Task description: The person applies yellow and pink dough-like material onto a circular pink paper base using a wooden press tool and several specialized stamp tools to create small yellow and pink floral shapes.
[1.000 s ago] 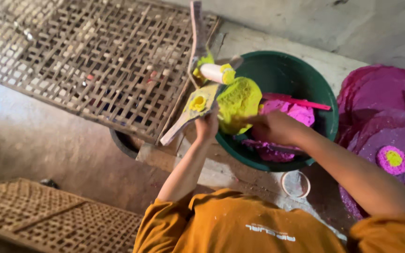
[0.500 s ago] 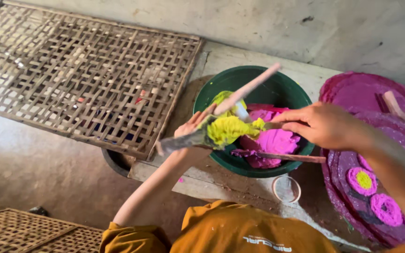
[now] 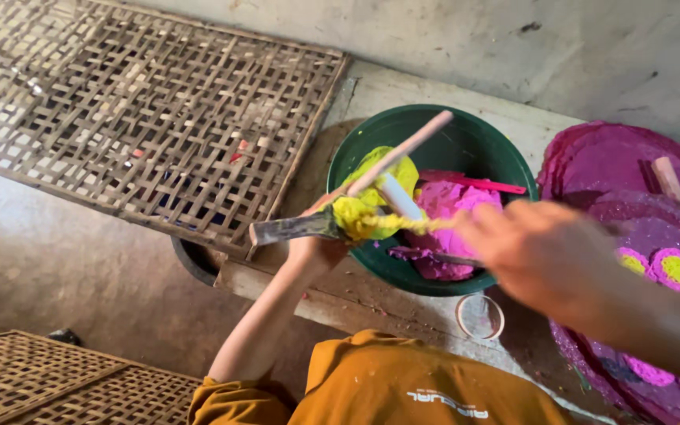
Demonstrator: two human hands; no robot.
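We look down over an orange shirt [image 3: 403, 386] at the bottom of the frame. In the middle, our left hand [image 3: 312, 248] is closed around a flat metal blade [image 3: 293, 228] loaded with a lump of yellow dough [image 3: 356, 216], and a pale wooden stick [image 3: 403, 151] slants up from the same grip. Our right hand [image 3: 541, 256] sweeps in from the right, blurred, so we cannot tell how its fingers are set; a yellow strand of dough stretches from the lump toward it. Just behind sits a green basin [image 3: 505, 149] holding more yellow dough and pink dough [image 3: 454, 205], with a pink spatula [image 3: 474, 182] lying across it. The blurred hand covers part of the basin's right rim. At the right edge lie purple trays [image 3: 615, 165] with pink and yellow rounds [image 3: 674, 269]. A woven bamboo rack [image 3: 135, 118] fills the upper left, another [image 3: 49, 386] the lower left. A small clear cup [image 3: 479, 316] stands below the basin.
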